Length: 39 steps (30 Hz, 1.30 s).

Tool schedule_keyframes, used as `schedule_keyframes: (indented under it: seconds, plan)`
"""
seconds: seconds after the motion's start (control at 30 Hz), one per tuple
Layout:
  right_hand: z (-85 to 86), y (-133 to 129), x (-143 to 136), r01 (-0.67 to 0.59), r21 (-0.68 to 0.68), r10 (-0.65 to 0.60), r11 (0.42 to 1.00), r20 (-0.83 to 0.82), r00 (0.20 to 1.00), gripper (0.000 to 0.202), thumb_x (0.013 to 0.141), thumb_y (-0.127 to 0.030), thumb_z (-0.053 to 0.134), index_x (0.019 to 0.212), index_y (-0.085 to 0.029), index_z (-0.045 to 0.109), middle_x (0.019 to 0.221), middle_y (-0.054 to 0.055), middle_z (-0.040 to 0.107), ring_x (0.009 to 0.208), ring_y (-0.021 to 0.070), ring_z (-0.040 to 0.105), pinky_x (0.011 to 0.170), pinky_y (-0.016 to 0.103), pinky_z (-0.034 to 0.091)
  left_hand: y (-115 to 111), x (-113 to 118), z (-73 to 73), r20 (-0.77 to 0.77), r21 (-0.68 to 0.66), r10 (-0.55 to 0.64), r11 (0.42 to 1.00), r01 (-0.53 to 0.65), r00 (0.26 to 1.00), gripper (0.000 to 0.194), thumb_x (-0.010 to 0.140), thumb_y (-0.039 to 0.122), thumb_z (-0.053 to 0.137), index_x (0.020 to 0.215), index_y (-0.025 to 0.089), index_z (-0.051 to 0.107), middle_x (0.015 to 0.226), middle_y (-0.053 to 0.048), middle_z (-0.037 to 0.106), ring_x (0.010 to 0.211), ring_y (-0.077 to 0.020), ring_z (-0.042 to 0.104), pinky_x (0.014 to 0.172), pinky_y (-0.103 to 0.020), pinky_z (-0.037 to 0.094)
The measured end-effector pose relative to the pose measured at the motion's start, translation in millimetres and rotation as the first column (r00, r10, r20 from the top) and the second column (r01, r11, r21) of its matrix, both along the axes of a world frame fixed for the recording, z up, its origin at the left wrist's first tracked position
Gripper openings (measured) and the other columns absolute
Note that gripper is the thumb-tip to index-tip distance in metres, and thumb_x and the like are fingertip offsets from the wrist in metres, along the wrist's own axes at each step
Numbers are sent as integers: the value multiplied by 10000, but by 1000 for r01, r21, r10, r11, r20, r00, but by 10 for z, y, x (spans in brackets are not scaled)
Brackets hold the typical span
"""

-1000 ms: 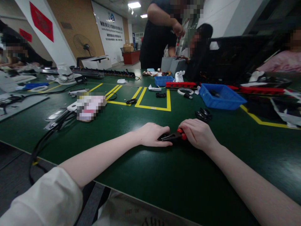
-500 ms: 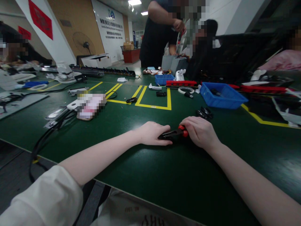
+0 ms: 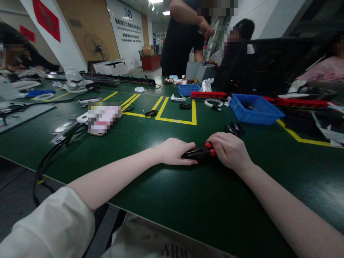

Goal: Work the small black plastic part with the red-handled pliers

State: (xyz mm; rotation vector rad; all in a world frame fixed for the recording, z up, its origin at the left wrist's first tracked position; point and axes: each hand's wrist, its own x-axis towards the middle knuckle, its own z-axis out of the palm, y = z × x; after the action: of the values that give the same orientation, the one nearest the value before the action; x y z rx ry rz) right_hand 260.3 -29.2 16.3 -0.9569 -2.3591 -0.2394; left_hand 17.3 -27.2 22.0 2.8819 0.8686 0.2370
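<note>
My right hand (image 3: pixel 229 148) is closed around the red handles of a pair of pliers (image 3: pixel 201 152). The dark jaws point left, toward my left hand (image 3: pixel 173 151). Between its thumb and fingers, that hand grips a small black part (image 3: pixel 185 155), mostly hidden by the hand. The jaw tips meet the black part; whether they clamp it I cannot tell. Both hands are low over the green table (image 3: pixel 166 193). Just beyond my right hand lies a little pile of black parts (image 3: pixel 234 128).
A blue bin (image 3: pixel 255 116) with dark pieces stands at the right, a smaller blue bin (image 3: pixel 188 89) farther back. On the left lie a phone (image 3: pixel 104 120) and black cables (image 3: pixel 51 157). Yellow tape (image 3: pixel 176 122) marks the table. A co-worker (image 3: pixel 180 39) stands across it.
The camera view has shifted very slightly. Both hands and the pliers keep nearly the same pose.
</note>
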Motion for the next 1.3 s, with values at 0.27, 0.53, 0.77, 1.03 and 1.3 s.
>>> schedule_keyframes:
  seconds: [0.27, 0.53, 0.77, 1.03, 1.3]
  plan:
    - [-9, 17, 2, 4, 4, -4, 1000, 26, 1000, 328, 990, -262, 363, 812, -203, 631, 851, 73, 696, 772, 195, 615, 705, 359, 421, -2, -6, 0, 15, -10, -9, 1000, 9, 1000, 397, 952, 574, 481, 1067, 197, 528, 824, -24, 683, 687, -187, 646, 570, -263, 363]
    - [10, 13, -9, 8, -9, -7, 1000, 51, 999, 371, 1005, -278, 329, 775, -199, 609, 797, 67, 673, 711, 177, 590, 678, 348, 412, -3, -8, -12, 28, -6, -2, 1000, 2, 1000, 412, 952, 558, 501, 1139, 192, 503, 854, -28, 691, 705, -196, 655, 575, -267, 367]
    - [-5, 28, 15, -5, -34, 5, 999, -5, 1000, 351, 1004, -279, 342, 821, -192, 628, 839, 71, 689, 761, 187, 617, 686, 347, 423, -4, -8, -9, 26, 1, -1, 1000, 1, 1000, 417, 955, 566, 491, 1127, 187, 504, 835, -29, 686, 684, -195, 649, 564, -266, 365]
    - [-27, 37, 18, -1, -44, 1, 999, -14, 1000, 377, 1006, -288, 321, 793, -196, 617, 789, 60, 675, 703, 174, 605, 666, 332, 427, -1, -7, -19, 19, 9, 2, 1000, -3, 1000, 420, 955, 573, 486, 1130, 191, 506, 840, -29, 692, 695, -195, 659, 566, -259, 358]
    - [-27, 55, 21, 5, -54, -6, 999, -18, 1000, 400, 1013, -299, 310, 790, -183, 621, 760, 58, 664, 657, 165, 589, 642, 325, 426, -1, -8, -28, 25, 11, 6, 1000, -7, 1000, 424, 963, 570, 477, 1152, 191, 503, 842, -28, 697, 697, -200, 664, 564, -263, 359]
